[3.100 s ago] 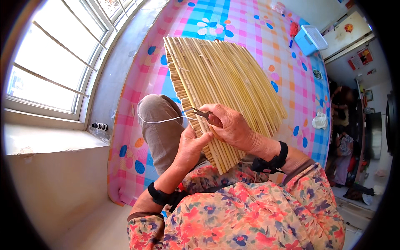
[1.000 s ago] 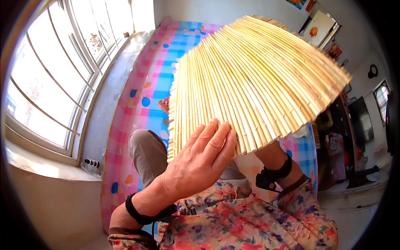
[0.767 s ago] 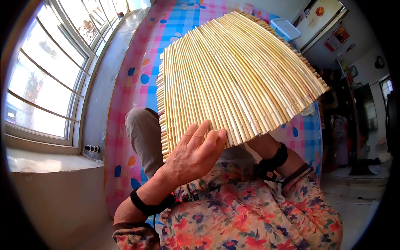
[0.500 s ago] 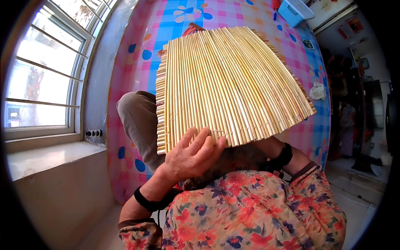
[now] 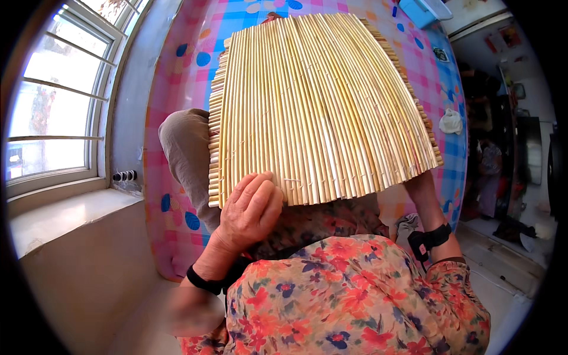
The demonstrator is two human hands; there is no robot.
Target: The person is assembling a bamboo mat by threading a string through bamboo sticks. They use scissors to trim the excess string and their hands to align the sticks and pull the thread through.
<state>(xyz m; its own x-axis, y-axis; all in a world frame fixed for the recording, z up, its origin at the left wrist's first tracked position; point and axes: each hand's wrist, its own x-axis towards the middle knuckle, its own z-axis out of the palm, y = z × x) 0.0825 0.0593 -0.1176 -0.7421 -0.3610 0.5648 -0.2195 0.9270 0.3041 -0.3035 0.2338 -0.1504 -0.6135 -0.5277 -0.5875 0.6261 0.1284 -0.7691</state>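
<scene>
A large mat of pale yellow plant stalks point(image 5: 316, 106), laid side by side and stitched together, slopes over my lap. Stalk ends stick out unevenly beneath its left and right edges, like a second layer. My left hand point(image 5: 251, 204) grips the near edge left of the middle, fingers curled over the top. Just right of those fingers, a short light stitch or loop shows on the stalks. My right forearm point(image 5: 429, 204) reaches to the mat's near right corner. The right hand itself is hidden behind the mat, so its fingers do not show.
Under me spreads a pink and blue checked floor sheet point(image 5: 177, 118) with flower prints. A barred window point(image 5: 56, 106) and sill are at the left. A light blue bin point(image 5: 423, 13) stands far right, with a white plastic bag point(image 5: 451, 122) nearer. My bent knee point(image 5: 183, 154) is beside the mat.
The mat has shifted slightly left and toward the far side. My left hand has slid left along its near edge. My right forearm has straightened forward, with the hand now under the mat's right corner.
</scene>
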